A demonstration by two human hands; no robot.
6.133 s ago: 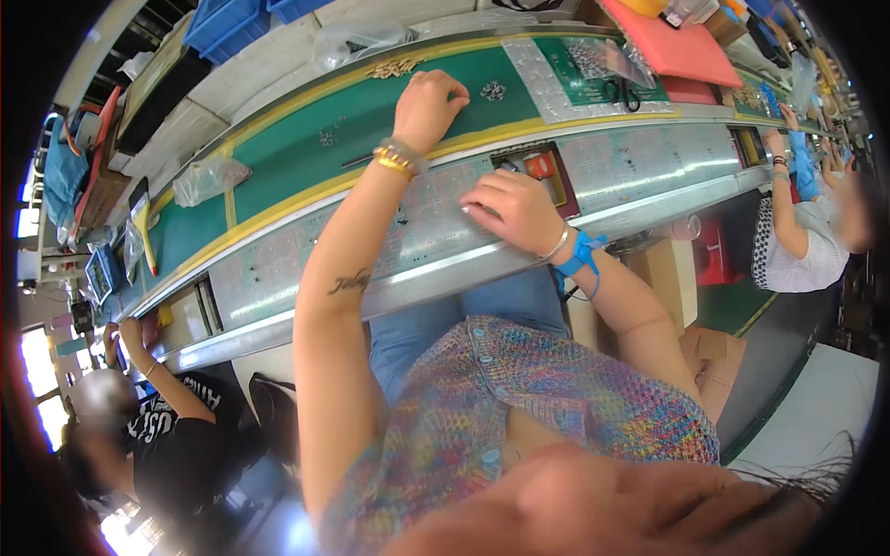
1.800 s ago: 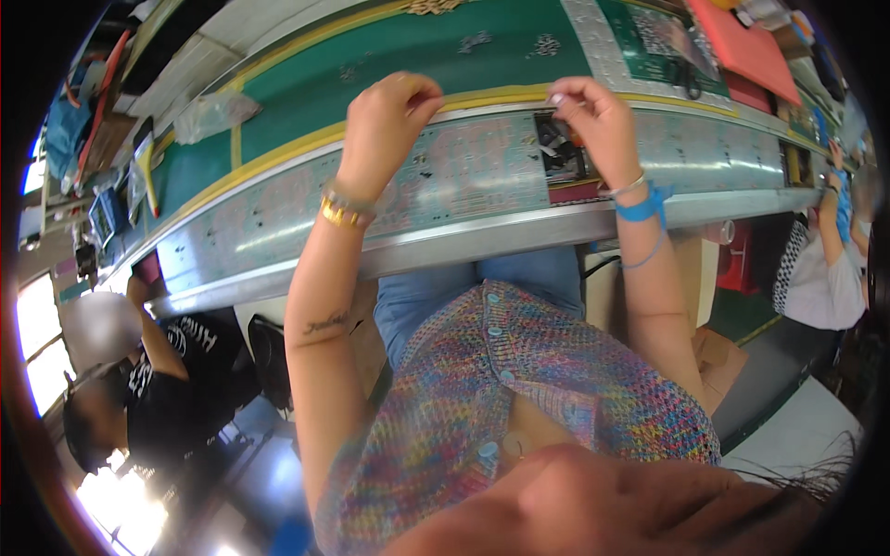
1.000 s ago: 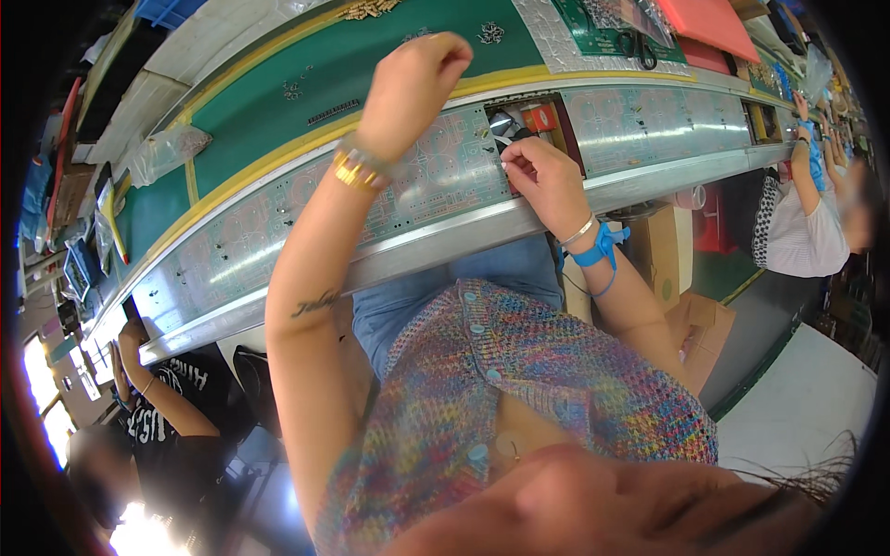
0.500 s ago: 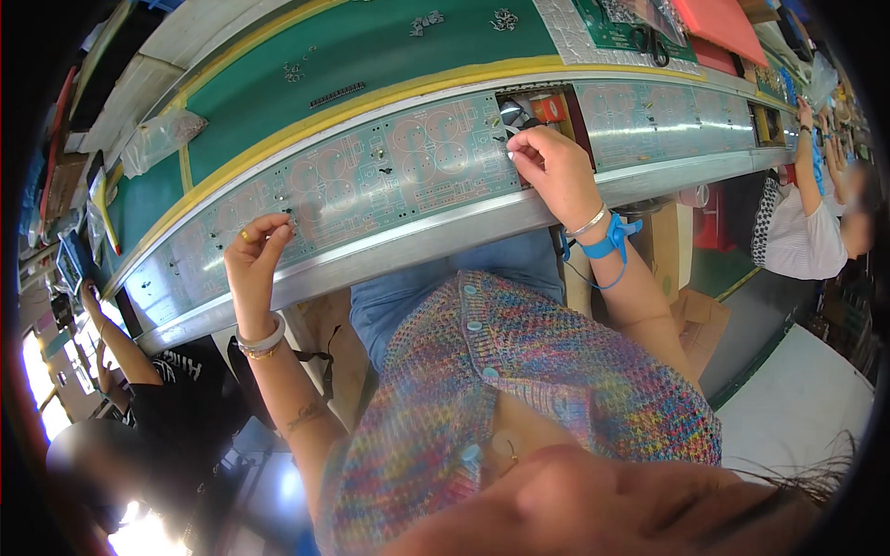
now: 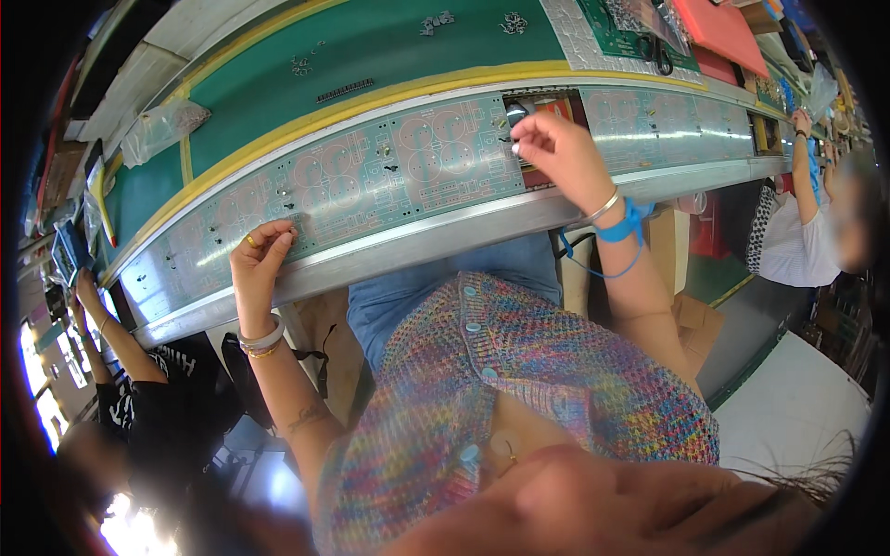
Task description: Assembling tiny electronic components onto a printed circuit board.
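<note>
hands [image 5: 262, 255] [image 5: 553, 148] on circuit board [image 5: 389, 176]

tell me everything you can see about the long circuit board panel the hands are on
The circuit board panel is a long, pale grey-green strip printed with white circles and outlines and dotted with small holes; few parts look fitted. It lies flat in a metal rail along the near edge of the green conveyor belt. The left hand pinches its near edge toward the left, and the right hand works with its fingertips at its right end, beside a gap showing something red.
</note>
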